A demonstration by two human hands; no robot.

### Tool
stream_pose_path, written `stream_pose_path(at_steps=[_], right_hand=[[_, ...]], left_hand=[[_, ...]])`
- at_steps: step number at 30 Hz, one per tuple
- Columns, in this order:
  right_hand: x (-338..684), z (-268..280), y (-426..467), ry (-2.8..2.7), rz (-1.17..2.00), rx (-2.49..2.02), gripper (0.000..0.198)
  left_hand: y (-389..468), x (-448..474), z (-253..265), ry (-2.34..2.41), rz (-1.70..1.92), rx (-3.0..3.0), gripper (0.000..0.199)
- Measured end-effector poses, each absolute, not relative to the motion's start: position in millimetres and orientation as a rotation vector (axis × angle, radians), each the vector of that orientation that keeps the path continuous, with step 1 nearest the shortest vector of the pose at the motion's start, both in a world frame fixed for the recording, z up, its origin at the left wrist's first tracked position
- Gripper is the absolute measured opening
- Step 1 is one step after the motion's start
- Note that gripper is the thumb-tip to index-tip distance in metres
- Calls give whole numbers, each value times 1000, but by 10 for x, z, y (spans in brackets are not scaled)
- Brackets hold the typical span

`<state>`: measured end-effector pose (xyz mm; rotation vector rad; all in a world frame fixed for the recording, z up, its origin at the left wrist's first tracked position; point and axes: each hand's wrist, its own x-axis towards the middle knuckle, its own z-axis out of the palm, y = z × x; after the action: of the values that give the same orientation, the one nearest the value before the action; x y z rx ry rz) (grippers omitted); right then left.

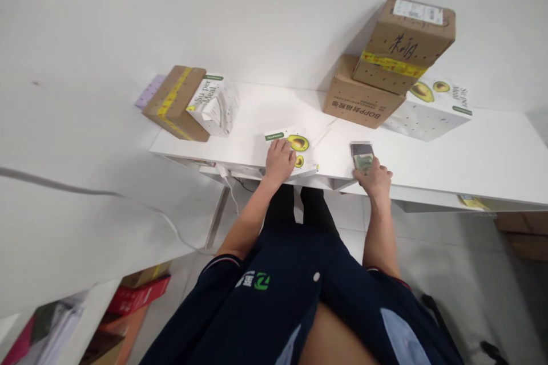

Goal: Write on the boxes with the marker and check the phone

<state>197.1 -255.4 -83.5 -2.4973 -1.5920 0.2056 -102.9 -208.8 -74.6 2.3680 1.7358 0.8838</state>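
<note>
1. Two hands, well apart: my left hand point(280, 161) rests loosely extended, palm down, on the white box point(299, 143) at centre frame.
2. My right hand point(376, 180), right of centre, pinches the small card's point(363, 163) lower end.
3. I judge the box light, crushable; take opposite sides.
4. The card seems thin, slick; grip its edges.

head-worn view, facing down over desk point(428, 165)
</note>
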Motion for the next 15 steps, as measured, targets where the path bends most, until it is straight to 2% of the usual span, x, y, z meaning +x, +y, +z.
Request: stream_pose_path(at_steps=[3, 8, 11, 15], right_hand=[[1957, -766, -2672, -1502, 351, -2404, 79], [1898, -613, -2881, -982, 1075, -1791, 83], [1669, -476, -2909, -797, 1429, -1298, 71], [1186, -293, -2749, -648, 1724, -858, 58]], left_hand=[[-2093, -1030, -746, 1742, 905, 2361, 36], [-2106, -1023, -731, 1721, 929, 2374, 31], [-2126, -1013, -716, 1725, 908, 2423, 27], [-2152, -999, -679, 1724, 885, 2448, 26]])
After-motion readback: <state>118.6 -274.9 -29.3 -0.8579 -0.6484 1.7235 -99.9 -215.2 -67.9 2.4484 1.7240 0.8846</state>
